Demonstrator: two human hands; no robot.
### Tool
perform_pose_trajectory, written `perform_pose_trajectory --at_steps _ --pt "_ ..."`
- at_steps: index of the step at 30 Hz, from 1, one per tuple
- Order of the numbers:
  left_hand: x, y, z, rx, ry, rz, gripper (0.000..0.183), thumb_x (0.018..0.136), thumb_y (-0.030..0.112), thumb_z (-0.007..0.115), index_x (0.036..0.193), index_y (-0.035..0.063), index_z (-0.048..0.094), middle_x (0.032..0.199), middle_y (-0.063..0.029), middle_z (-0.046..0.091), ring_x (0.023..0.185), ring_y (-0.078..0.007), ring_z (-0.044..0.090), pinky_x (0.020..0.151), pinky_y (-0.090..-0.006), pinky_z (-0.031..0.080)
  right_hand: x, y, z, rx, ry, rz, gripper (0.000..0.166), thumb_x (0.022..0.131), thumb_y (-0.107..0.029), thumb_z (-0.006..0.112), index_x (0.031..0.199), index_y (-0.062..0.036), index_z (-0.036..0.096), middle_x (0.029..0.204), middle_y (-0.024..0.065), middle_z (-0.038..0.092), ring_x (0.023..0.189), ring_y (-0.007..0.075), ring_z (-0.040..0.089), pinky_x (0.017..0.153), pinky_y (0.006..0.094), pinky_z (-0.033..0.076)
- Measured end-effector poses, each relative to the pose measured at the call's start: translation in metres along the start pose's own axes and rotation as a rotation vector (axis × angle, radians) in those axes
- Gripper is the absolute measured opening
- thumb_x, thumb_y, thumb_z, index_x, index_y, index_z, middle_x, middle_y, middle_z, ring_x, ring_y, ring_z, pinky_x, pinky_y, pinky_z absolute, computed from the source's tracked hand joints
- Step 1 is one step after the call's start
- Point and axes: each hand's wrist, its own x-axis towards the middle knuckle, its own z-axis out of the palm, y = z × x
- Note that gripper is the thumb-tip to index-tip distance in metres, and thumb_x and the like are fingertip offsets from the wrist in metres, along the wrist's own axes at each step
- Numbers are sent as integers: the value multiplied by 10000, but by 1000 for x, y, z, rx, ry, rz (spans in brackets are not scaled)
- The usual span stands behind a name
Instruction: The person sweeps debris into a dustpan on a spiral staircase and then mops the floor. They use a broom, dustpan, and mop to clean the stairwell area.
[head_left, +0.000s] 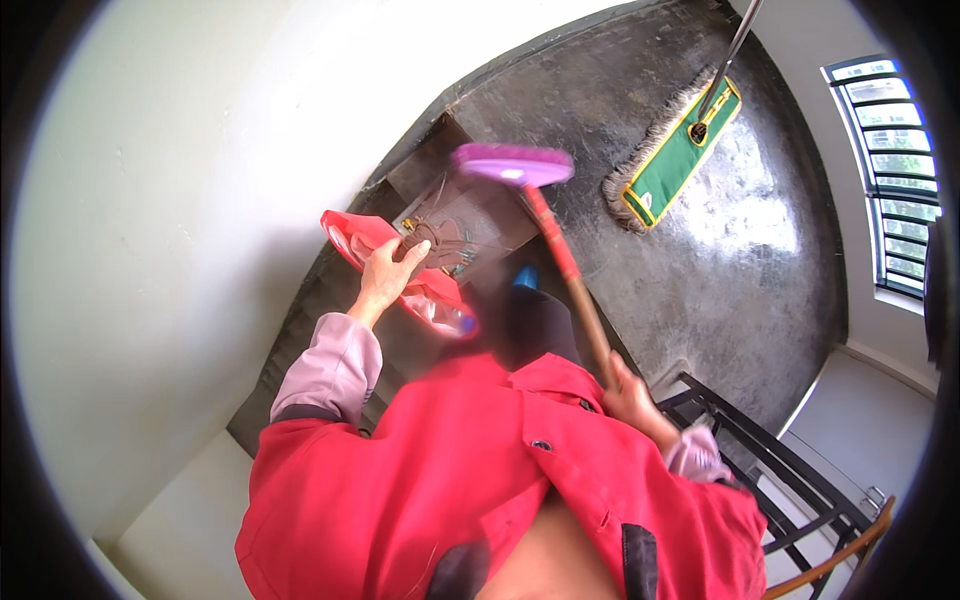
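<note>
My left hand (386, 279) is closed around a brown wrapped or knotted piece (424, 241), its thumb on top. Red plastic, seemingly a bag (439, 304) with clear items inside, shows on both sides of that hand. Small debris (463, 259) lies just beyond; whether it rests in a pan or on a step, I cannot tell. My right hand (632, 397) grips the brown stick of a broom (581, 300), wound with red tape higher up. Its blurred purple head (514, 165) points away from me, over the stair edge.
A green flat dust mop (682, 154) with grey fringe rests on the dark floor at the upper right. Dark stairs (315, 300) descend beside the white wall (187, 187). A black metal railing (787, 465) with a wooden handrail (840, 562) stands lower right; a barred window (889, 172) is far right.
</note>
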Motion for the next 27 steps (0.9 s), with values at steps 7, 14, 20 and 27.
perform_pose_trajectory --at_steps 7,14,20,27 --pt "-11 -21 -1 -5 -41 48 620 717 559 523 979 -2 566 912 -228 585 918 -337 552 784 -384 421 -108 -42 37 252 -62 -109 618 722 -11 547 1294 -39 313 878 41 557 732 93 538 646 226 449" --pt "-15 -21 0 4 -43 65 608 731 556 502 991 8 551 924 -226 582 908 -354 550 762 -402 427 24 -87 -22 -40 221 -14 615 731 -72 453 1318 -120 275 531 42 452 368 127 424 328 282 377" --pt "-14 -22 9 17 -31 -9 692 732 629 427 1070 30 509 1000 -233 556 984 -369 509 829 -422 390 17 -42 29 47 116 104 649 729 -28 440 1333 -96 216 491 48 424 338 143 418 303 288 374" --pt "-41 -54 -1 -76 -81 -26 682 739 579 473 1115 9 489 1027 -225 553 1009 -336 508 853 -371 384 -114 -22 58 462 -166 -71 602 752 -8 527 1305 -34 291 857 54 561 711 101 537 631 219 444"
